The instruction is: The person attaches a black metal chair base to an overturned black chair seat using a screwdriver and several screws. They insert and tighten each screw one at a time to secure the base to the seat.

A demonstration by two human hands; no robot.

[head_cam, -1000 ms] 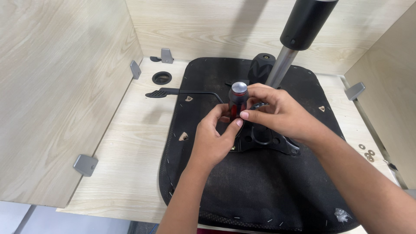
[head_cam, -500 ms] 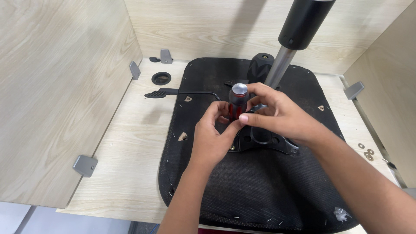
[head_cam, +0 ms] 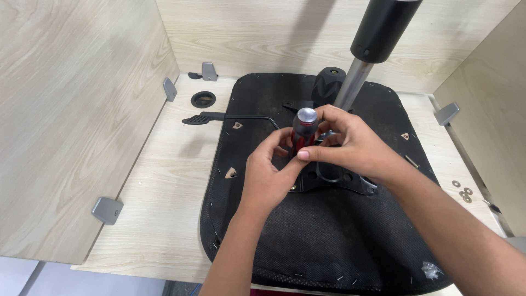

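Both hands grip 1 red-and-black screwdriver (head_cam: 303, 133) held upright over the black metal plate (head_cam: 334, 178) at the middle of the upturned black seat base (head_cam: 329, 241): the left hand (head_cam: 268, 178) pinches its shaft from below, and the right hand (head_cam: 350, 145) wraps the handle just under its silver cap. The seat base lies on the light wooden counter (head_cam: 164, 181) between 3 wood-grain walls, with 1 gas cylinder (head_cam: 367, 49) rising from the plate and 1 black lever (head_cam: 219, 117) sticking out left. 4 grey brackets (head_cam: 107, 210) show at the walls, and 3 small washers (head_cam: 463, 192) lie loose on the right.
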